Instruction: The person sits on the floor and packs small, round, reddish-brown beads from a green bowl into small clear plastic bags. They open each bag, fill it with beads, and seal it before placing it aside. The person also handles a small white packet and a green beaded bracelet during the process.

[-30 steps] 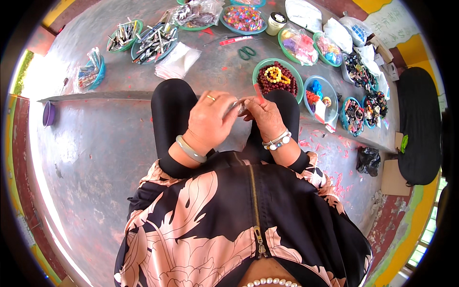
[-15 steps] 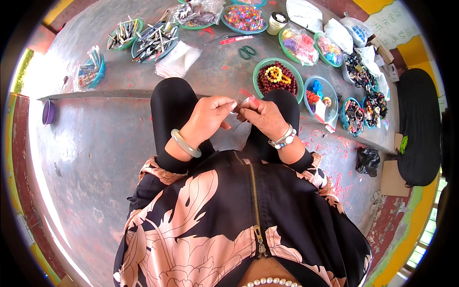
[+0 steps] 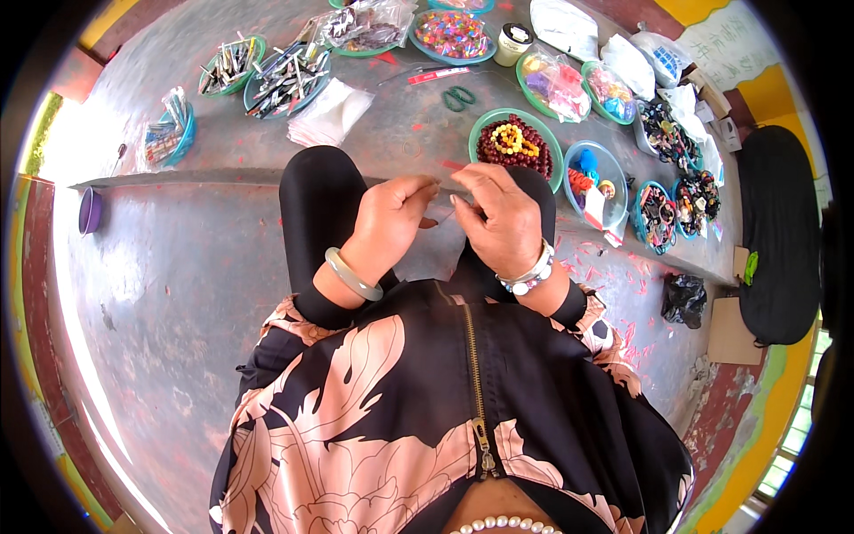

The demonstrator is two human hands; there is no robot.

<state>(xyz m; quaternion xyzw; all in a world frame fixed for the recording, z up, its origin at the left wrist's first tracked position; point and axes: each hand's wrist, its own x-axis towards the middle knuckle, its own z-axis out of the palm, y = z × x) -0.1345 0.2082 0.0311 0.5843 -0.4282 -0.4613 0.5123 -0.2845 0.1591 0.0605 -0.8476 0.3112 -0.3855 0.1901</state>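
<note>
Over my knees my left hand (image 3: 393, 216) is closed in a pinch, thumb against fingertips. Whatever it holds, if anything, is too small to make out. My right hand (image 3: 501, 218) is level with it, a short gap away, its thumb and curved fingers apart and no object visible between them. Just beyond the fingertips a small red strip (image 3: 454, 165) shows near the ledge edge. Closest to my right hand is a green bowl (image 3: 479, 122) with dark red bead strings (image 3: 534, 158) and yellow beads (image 3: 509, 138) on top.
On the raised concrete ledge (image 3: 400, 133) are green scissors (image 3: 458, 98), a stack of clear bags (image 3: 331, 111), bowls of pens (image 3: 286, 82) and a bowl of colourful small pieces (image 3: 452, 36). A blue bowl (image 3: 614, 214) stands right of the beads. Red scraps litter the floor.
My hands have drawn apart, and my right hand's fingers have spread from a pinch. The small red-and-white piece seen at my right fingertips no longer shows there.
</note>
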